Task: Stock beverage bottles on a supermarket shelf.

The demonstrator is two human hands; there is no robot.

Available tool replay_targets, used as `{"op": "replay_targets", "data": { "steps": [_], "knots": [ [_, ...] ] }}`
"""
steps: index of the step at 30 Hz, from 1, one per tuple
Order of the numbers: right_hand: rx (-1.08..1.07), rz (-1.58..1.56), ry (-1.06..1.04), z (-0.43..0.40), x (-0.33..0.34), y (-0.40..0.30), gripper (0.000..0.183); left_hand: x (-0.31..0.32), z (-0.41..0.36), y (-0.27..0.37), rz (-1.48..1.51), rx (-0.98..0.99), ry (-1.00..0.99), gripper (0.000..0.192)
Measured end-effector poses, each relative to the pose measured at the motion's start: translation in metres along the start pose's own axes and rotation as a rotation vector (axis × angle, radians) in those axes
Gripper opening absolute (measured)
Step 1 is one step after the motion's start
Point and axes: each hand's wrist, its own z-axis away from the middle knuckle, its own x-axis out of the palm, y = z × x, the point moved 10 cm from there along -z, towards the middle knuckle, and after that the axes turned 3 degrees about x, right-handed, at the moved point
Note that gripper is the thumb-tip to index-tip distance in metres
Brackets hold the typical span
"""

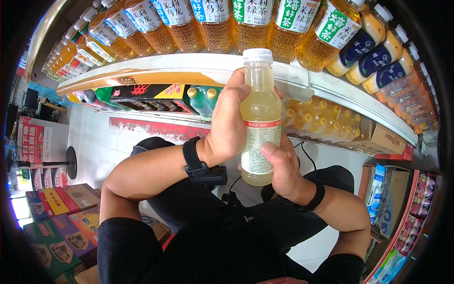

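Observation:
A clear plastic drink bottle (261,110) with pale yellow, cloudy liquid and a whitish screw cap (257,55) is upright before me, its printed label facing my view. My left hand (228,122) wraps around its left side, thumb up by the shoulder and neck. Lower down on the right, my right hand (285,168) grips the bottle with the thumb across the label (257,149). The bottle hides most fingers of both hands. Just beyond the cap stands a row of amber tea bottles (216,35) on a white shelf (198,64).
Yellow-capped bottles in shrink wrap (322,119) and a black drink carton (149,96) sit on the lower shelf. An open cardboard box (381,140) is at the right. Stacked cartons (64,227) stand at lower left. Packaged goods (413,227) line the right edge.

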Motion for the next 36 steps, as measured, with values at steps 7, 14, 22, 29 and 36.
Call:
{"op": "replay_targets", "data": {
  "steps": [7,14,22,29,36],
  "knots": [
    [0.012,0.019,0.001,0.0003,0.0003,0.0013,0.058,-0.0025,-0.0002,0.0000,-0.010,0.003,0.007,0.044],
    [0.012,0.001,0.013,0.0000,-0.0003,0.0032,0.060,-0.0031,0.0001,-0.0020,0.007,-0.002,0.011,0.043],
    [0.029,-0.005,-0.001,-0.0012,-0.0002,0.0056,0.060,-0.0071,0.0006,-0.0024,-0.052,0.012,0.003,0.041],
    [0.022,0.000,0.005,0.0000,-0.0019,0.0064,0.059,-0.0052,-0.0005,-0.0032,-0.005,0.010,0.009,0.040],
    [0.019,0.011,0.006,0.0001,-0.0013,0.0058,0.058,-0.0048,-0.0002,-0.0036,0.016,0.007,-0.007,0.037]
  ]
}}
